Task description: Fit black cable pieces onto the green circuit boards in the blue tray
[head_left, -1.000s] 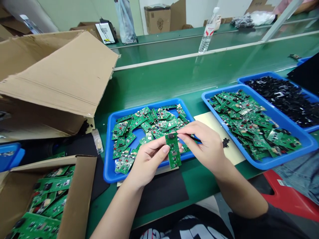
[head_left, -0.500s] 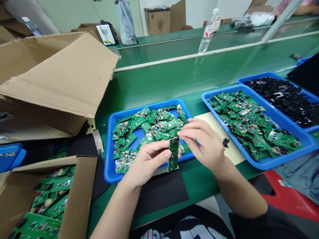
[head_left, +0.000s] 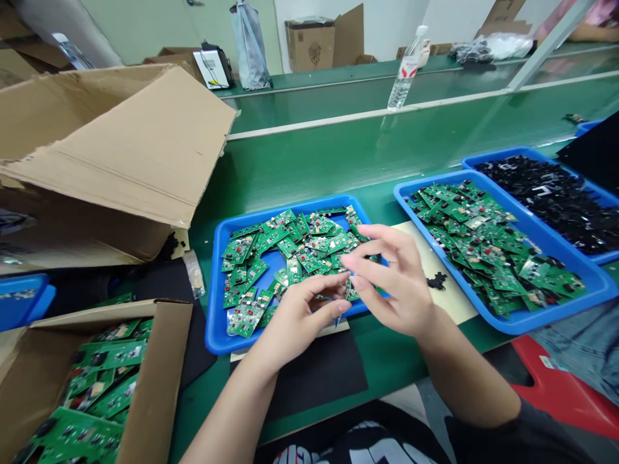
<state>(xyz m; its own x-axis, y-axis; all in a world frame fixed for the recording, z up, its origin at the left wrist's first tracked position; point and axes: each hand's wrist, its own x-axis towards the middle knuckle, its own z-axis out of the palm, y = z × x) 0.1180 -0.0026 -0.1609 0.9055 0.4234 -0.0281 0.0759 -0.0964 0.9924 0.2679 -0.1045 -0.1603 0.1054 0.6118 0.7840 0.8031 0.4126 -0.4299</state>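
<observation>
My left hand is closed on a small green circuit board, pinched between thumb and fingers. The board is turned nearly edge-on, so only a thin sliver of it shows. Close beside it, my right hand has its fingers bent and apart, thumb below the forefinger; nothing can be made out between them. Both hands are over the near right edge of a blue tray, which holds many loose circuit boards.
At the right stand a second blue tray heaped with boards and another full of black plastic parts. Small black pieces lie on cream paper. Left are a cardboard box of boards and a large open carton. A water bottle stands behind.
The board in my left hand has turned from face-on to almost edge-on. My right fingers have spread from a pinch near its top end. The view has shifted slightly.
</observation>
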